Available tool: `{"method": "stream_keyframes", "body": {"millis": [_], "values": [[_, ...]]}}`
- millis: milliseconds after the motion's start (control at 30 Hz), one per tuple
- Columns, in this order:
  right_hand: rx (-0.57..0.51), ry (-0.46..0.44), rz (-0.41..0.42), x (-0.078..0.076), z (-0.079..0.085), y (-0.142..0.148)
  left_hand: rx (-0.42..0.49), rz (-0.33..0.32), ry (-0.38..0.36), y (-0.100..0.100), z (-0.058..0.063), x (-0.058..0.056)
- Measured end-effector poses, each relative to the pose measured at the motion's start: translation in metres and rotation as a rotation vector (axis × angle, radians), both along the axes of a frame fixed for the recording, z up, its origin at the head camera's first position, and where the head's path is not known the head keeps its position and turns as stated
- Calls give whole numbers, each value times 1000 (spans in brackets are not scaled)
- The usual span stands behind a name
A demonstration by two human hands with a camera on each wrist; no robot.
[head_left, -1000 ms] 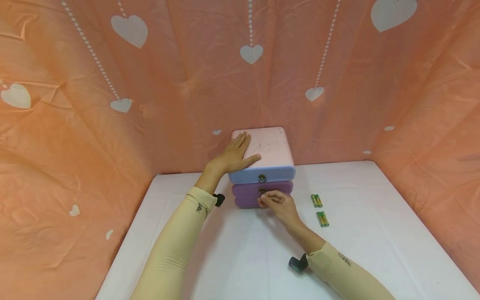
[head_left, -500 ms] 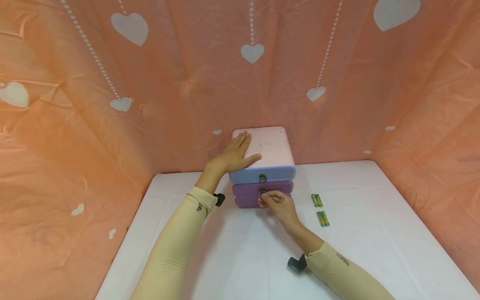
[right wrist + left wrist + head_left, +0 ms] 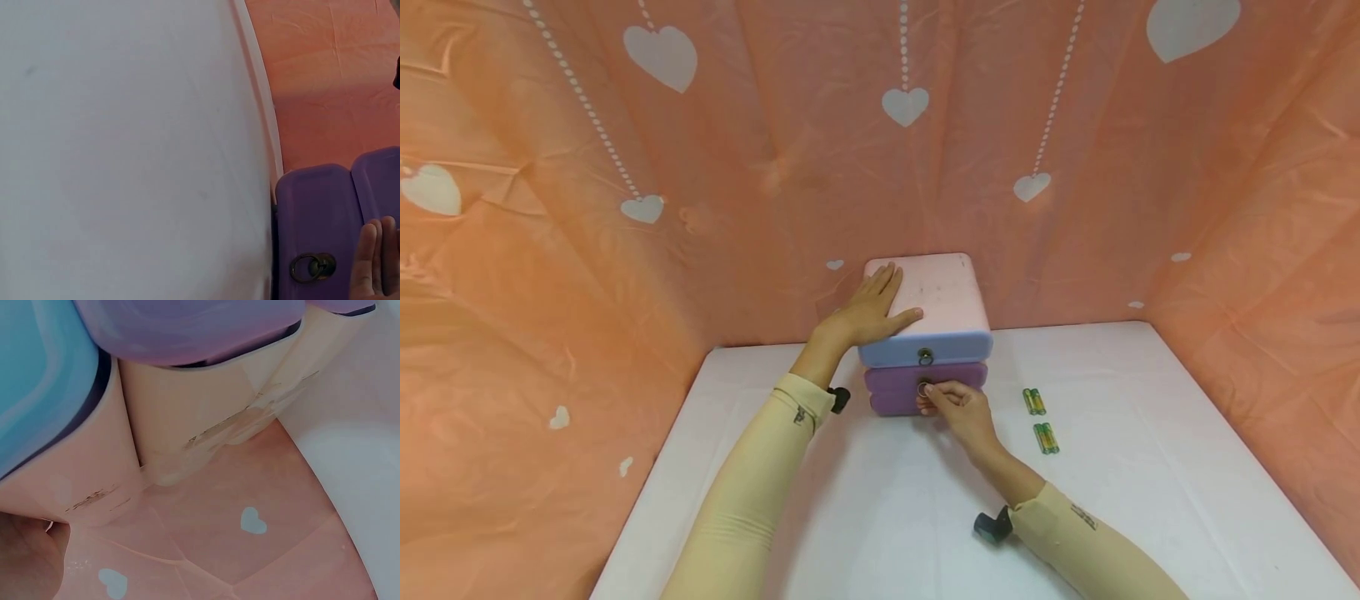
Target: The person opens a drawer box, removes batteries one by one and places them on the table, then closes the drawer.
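A small drawer cabinet [image 3: 943,287] with a pink top stands at the back of the table. Its upper drawer [image 3: 887,353] is blue, with purple drawers [image 3: 887,380] below. My left hand [image 3: 865,317] lies flat on the cabinet's top, fingers straight and thumb spread. With thumb and forefinger, my right hand [image 3: 962,415] pinches the ring pull [image 3: 922,388] of the upper purple drawer. In the right wrist view, the lowest drawer's ring pull [image 3: 306,267] hangs free beside my fingers [image 3: 365,259]. All drawers look pushed in.
Two pairs of green-and-yellow batteries lie right of the cabinet, a farther pair [image 3: 1033,402] and a nearer pair [image 3: 1046,437]. A white cloth [image 3: 880,517] covers the table. An orange curtain [image 3: 775,208] with white hearts hangs close behind the cabinet.
The ring pull has tilted slightly in my right hand's fingers. Both hands otherwise keep their places, and the drawers have not visibly moved.
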State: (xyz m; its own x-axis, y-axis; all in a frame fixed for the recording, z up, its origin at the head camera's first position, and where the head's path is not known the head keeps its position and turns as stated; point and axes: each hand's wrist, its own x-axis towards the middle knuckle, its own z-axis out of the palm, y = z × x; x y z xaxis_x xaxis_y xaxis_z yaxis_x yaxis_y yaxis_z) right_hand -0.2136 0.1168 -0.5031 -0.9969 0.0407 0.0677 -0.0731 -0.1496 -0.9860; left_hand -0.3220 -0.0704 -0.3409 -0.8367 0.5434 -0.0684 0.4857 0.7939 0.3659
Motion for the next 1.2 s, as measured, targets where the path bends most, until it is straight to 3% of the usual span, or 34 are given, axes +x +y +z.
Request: {"method": "stream_keyframes", "body": {"millis": [467, 767, 1200], "values": [[-13, 7, -17, -1, 0, -1, -3, -8, 6, -1, 1, 1], [97, -32, -8, 5, -4, 2, -12, -14, 13, -1, 1, 0], [152, -80, 11, 11, -11, 14, -16, -14, 9, -1, 0, 1]]}}
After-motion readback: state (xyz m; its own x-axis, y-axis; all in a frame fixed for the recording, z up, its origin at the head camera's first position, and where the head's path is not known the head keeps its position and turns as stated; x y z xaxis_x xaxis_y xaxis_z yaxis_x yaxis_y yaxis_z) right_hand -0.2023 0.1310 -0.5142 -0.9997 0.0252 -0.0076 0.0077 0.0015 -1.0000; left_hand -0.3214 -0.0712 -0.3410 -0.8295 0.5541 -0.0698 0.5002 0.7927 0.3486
